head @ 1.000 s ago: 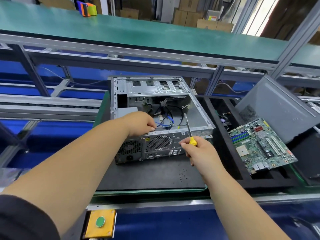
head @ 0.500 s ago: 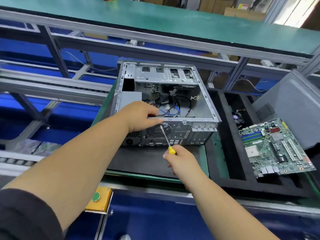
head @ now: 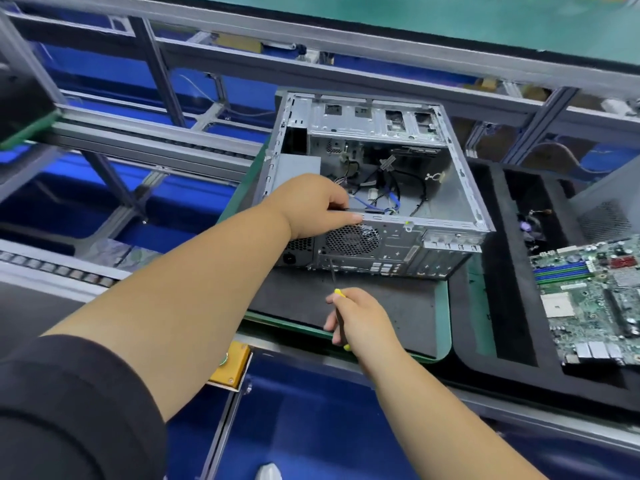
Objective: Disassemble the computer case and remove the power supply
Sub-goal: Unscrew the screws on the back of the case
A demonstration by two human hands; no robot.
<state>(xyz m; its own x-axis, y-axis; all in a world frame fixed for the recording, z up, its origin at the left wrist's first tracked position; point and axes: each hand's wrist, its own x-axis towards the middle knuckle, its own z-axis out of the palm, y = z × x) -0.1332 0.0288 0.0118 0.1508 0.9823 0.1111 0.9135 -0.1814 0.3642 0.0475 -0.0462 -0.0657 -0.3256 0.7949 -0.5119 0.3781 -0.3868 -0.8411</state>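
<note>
An open grey computer case [head: 460, 188] lies on its side on a dark foam mat [head: 388, 313], rear panel facing me. The power supply [head: 298, 166] sits in its left near corner, mostly hidden behind my arm. Loose black and blue cables [head: 391, 195] lie inside. My left hand [head: 311, 206] grips the top rim of the rear panel above the fan grille [head: 351, 240]. My right hand [head: 360, 317] is shut on a yellow-handled screwdriver [head: 334, 275], its tip against the rear panel at the lower left of the grille.
A green motherboard [head: 588, 299] rests on a black foam tray [head: 512, 306] to the right. The grey side panel [head: 609, 209] leans at the far right. An orange box with a green button [head: 232, 365] sits on the bench edge. Aluminium rails [head: 138, 140] run at left.
The screwdriver moved from above the case's right side down and left to the rear panel by the fan grille. My left hand stayed on the rim. The camera moved closer.
</note>
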